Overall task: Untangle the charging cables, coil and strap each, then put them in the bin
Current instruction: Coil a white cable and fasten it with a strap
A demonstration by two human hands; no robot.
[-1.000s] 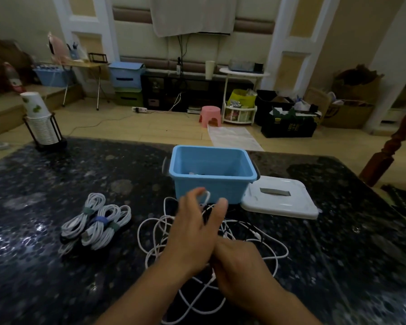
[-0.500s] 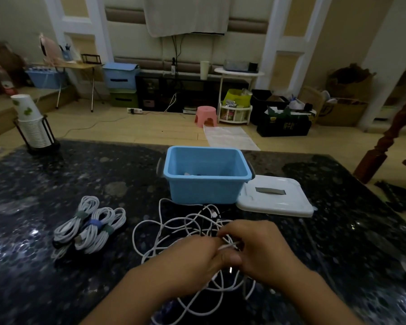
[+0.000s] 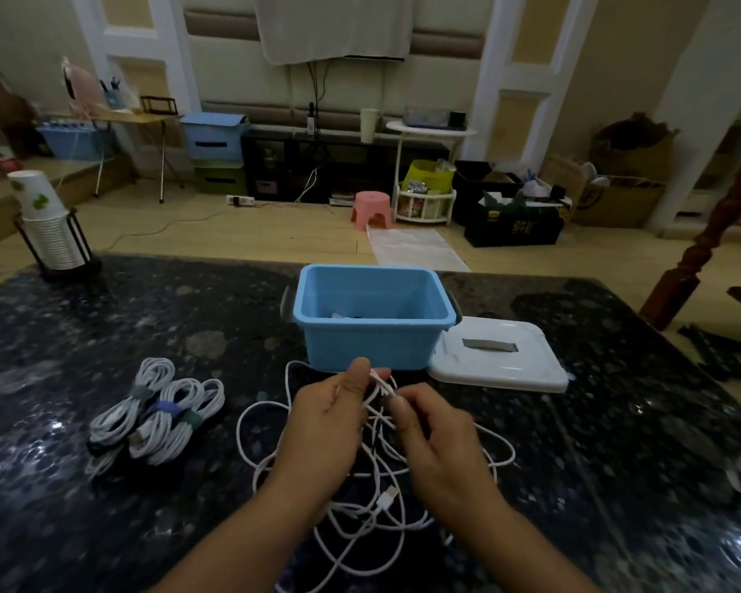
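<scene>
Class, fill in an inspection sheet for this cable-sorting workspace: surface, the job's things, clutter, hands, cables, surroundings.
Surface: dark speckled table, glossy.
Job's things: open blue bin; white lid lying flat to its right; strapped coils at left.
Clutter: cup stack in black holder, far left corner.
Hands: left hand and right hand each pinch a strand.
Cables: loose white tangle, unstrapped, below the hands; USB plug showing.
Surroundings: pink stool, crates and boxes on the floor.

Bin mouth open to you
Your way to the bin [image 3: 373,340] runs over loose cable [image 3: 386,498]; lid [image 3: 499,357] lies right, coils [image 3: 159,417] left.
</scene>
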